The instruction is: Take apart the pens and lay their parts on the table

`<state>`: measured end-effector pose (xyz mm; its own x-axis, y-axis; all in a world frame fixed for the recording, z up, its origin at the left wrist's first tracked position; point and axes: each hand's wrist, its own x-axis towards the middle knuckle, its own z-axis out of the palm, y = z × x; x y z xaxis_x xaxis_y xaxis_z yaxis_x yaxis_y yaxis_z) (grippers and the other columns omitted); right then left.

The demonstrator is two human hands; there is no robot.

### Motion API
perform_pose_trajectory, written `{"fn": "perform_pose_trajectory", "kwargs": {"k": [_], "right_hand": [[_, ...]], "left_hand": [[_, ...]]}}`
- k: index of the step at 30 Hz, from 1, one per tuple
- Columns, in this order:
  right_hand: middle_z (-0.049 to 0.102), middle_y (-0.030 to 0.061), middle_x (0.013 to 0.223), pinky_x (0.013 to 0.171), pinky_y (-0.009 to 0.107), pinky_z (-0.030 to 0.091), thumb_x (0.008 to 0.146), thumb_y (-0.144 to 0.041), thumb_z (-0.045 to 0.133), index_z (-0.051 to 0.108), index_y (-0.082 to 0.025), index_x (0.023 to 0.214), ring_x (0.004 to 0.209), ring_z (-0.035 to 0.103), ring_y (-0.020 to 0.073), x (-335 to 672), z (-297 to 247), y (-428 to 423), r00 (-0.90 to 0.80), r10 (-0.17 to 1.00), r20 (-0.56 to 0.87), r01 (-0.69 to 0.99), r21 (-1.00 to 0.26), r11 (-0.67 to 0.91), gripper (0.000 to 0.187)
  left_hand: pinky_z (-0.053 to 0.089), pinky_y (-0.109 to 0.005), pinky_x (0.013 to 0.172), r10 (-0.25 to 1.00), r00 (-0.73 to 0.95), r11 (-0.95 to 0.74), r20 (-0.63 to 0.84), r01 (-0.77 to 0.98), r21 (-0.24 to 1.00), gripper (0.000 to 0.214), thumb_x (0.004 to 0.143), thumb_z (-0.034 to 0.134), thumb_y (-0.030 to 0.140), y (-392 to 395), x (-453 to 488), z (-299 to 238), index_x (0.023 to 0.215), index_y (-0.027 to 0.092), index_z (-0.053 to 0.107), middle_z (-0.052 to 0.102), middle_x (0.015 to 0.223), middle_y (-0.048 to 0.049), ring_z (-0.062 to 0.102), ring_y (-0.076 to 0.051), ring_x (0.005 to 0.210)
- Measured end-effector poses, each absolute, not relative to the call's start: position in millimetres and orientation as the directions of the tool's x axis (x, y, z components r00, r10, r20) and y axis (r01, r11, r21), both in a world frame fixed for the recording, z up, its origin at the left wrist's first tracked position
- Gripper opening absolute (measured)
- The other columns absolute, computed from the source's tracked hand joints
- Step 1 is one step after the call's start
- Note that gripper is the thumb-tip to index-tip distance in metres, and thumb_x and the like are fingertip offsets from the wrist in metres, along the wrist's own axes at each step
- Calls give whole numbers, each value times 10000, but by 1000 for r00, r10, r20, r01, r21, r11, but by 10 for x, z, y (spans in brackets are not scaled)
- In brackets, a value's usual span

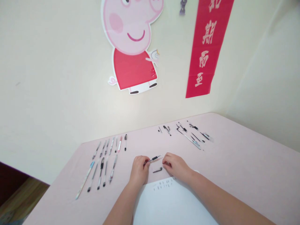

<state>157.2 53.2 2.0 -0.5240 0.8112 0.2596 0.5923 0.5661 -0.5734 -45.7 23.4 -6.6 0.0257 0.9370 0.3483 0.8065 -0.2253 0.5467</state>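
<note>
A pen [154,158] with a black grip is pinched by its rear part in my left hand [140,170], its pale tip end pointing to the right. Just beyond that tip is my right hand [174,164], thumb and fingers pressed together. Whatever they may hold is too small or hidden to make out. On the table between the hands, below the pen, lies a black pen cap [157,170], touched by neither hand. A white sheet of paper [172,203] with small handwritten marks along its top lies under my forearms.
Two rows of pens stand out on the left of the pink table [246,162], among them a blue-capped pen [85,180] and a pink pen [120,144]. Loose pen parts [185,132] are scattered at the back right. Behind the table rises a wall with a cartoon pig cutout [134,68].
</note>
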Motion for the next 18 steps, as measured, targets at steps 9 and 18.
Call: {"fn": "perform_pose_trajectory", "kwargs": {"k": [9, 18], "right_hand": [[566, -5, 826, 644, 232, 375, 698, -155, 589, 602, -211, 790, 703, 518, 123, 1598, 1, 566, -481, 839, 253, 605, -597, 526, 108], [547, 7, 856, 671, 256, 391, 733, -144, 543, 572, -206, 830, 747, 516, 139, 1672, 57, 642, -370, 853, 368, 628, -578, 521, 118]], "left_hand": [[413, -360, 738, 940, 30, -226, 341, 801, 554, 112, 727, 520, 129, 236, -468, -90, 772, 174, 612, 623, 779, -46, 527, -205, 797], [406, -378, 783, 913, 84, -315, 400, 768, 558, 113, 731, 523, 127, 225, -447, -44, 782, 184, 606, 628, 806, -41, 529, -206, 842]]}}
